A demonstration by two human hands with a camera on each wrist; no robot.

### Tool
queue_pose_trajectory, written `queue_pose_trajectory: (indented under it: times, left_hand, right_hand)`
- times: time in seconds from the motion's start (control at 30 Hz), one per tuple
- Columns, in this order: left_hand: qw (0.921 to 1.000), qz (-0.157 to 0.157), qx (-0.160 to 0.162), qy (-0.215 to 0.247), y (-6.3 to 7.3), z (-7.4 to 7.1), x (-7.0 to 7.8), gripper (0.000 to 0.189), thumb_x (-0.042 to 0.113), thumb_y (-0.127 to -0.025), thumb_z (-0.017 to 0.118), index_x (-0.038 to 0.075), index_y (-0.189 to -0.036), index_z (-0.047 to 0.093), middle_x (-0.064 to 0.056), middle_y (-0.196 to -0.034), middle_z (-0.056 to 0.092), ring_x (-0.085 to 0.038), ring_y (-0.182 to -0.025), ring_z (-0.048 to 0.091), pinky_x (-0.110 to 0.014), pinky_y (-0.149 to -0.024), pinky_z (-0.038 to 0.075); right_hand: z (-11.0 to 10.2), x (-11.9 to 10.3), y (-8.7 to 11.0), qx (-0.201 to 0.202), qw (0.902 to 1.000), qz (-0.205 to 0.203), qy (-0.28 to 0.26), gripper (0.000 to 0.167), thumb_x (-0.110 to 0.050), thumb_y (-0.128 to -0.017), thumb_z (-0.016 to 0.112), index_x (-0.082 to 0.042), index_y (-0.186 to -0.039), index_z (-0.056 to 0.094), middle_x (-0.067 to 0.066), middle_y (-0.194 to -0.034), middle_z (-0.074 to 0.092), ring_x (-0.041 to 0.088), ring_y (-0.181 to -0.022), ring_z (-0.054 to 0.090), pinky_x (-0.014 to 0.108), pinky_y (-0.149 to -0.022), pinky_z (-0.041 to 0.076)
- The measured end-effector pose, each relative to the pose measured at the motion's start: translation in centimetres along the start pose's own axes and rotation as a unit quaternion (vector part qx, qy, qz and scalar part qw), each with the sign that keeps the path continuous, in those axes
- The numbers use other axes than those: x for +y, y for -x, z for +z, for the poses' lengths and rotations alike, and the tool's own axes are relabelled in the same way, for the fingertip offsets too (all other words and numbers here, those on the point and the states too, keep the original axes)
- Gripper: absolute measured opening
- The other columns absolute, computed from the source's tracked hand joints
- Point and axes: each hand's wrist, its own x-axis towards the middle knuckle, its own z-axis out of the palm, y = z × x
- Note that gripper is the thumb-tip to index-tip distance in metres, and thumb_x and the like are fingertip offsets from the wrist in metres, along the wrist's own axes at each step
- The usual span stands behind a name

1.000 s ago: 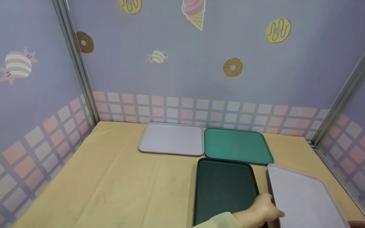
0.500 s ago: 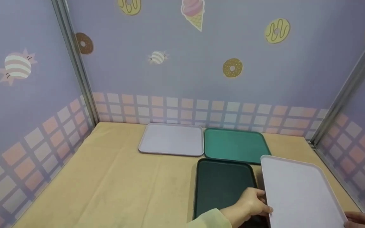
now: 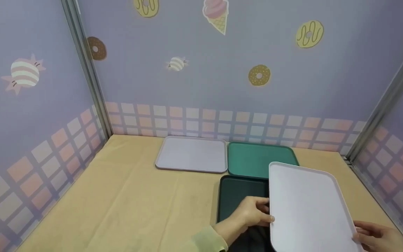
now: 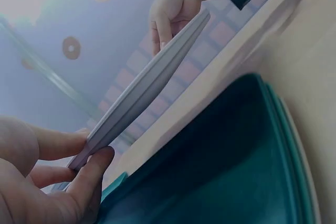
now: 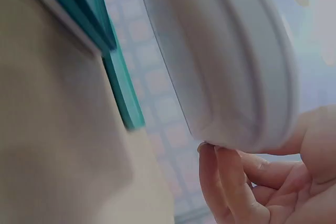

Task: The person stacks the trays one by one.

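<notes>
One held tray [image 3: 306,206], yellow cloth [image 3: 124,203], patterned walls [image 3: 138,84]

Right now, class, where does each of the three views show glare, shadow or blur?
Left wrist: white glare in the upper-left corner, dark shading across the green tray; right wrist: the held white tray looks soft, a broad shadow lies on the tablecloth; head: no strong glare, doughnut drawing readable.

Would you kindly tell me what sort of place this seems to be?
Probably a small staged booth for tabletop work: walls printed with sweets and checks meet at metal corner posts around three sides of a yellow-covered table.
</notes>
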Motion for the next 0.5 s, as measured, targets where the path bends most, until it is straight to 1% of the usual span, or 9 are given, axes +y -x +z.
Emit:
queue_pose_trajectory:
  times: [0.13, 0.2, 0.3, 0.4, 0.5]
  left_hand:
    - [0.9999, 0.010, -0.003, -0.001, 0.8, -2.4, -0.4, 0.057, -0.016, -0.082, 0.076, 0.005, -0.135, 0.067, -0.008, -0.097, 0.066, -0.020, -0.084, 0.073, -0.039, -0.078, 0.065]
    - [0.9998, 0.018, -0.005, -0.001, 1.3, -3.4, -0.6, 0.058, -0.016, -0.082, 0.075, 0.004, -0.136, 0.066, -0.009, -0.099, 0.066, -0.019, -0.084, 0.073, -0.039, -0.079, 0.065]
    - [0.9996, 0.029, -0.008, -0.004, 2.0, -4.9, -0.9, 0.059, -0.016, -0.082, 0.075, 0.002, -0.137, 0.064, -0.010, -0.101, 0.067, -0.019, -0.086, 0.074, -0.040, -0.080, 0.065]
    - [0.9991, 0.040, -0.011, -0.006, 2.6, -6.3, -1.3, 0.060, -0.017, -0.082, 0.074, -0.002, -0.138, 0.062, -0.012, -0.102, 0.067, -0.021, -0.086, 0.074, -0.042, -0.081, 0.065]
    - [0.9985, 0.052, -0.013, -0.009, 3.3, -7.6, -2.0, 0.059, -0.019, -0.081, 0.072, -0.005, -0.138, 0.061, -0.013, -0.100, 0.066, -0.021, -0.084, 0.073, -0.044, -0.080, 0.065]
  right_hand:
    - [1.9, -1.5, 0.7, -0.032, 0.9985, -0.036, -0.025, 0.075, -0.009, -0.085, 0.083, 0.011, -0.146, 0.045, 0.002, -0.098, 0.073, 0.016, -0.089, 0.068, 0.034, -0.080, 0.064]
    - [2.7, -1.9, 0.9, -0.056, 0.9961, -0.056, -0.040, 0.072, -0.008, -0.087, 0.081, 0.010, -0.147, 0.045, 0.002, -0.101, 0.073, 0.016, -0.092, 0.070, 0.035, -0.082, 0.064]
    - [3.6, -2.2, 0.8, -0.089, 0.9909, -0.090, -0.046, 0.067, -0.007, -0.091, 0.076, 0.011, -0.147, 0.044, 0.001, -0.104, 0.072, 0.015, -0.095, 0.070, 0.034, -0.084, 0.064]
    - [4.7, -2.5, 0.7, -0.114, 0.9861, -0.112, -0.045, 0.068, -0.008, -0.092, 0.074, 0.011, -0.148, 0.041, 0.003, -0.107, 0.070, 0.016, -0.097, 0.070, 0.034, -0.085, 0.064]
    - [6.1, -2.9, 0.6, -0.125, 0.9845, -0.116, -0.041, 0.069, -0.010, -0.092, 0.075, 0.012, -0.148, 0.040, 0.005, -0.107, 0.069, 0.017, -0.097, 0.069, 0.034, -0.085, 0.064]
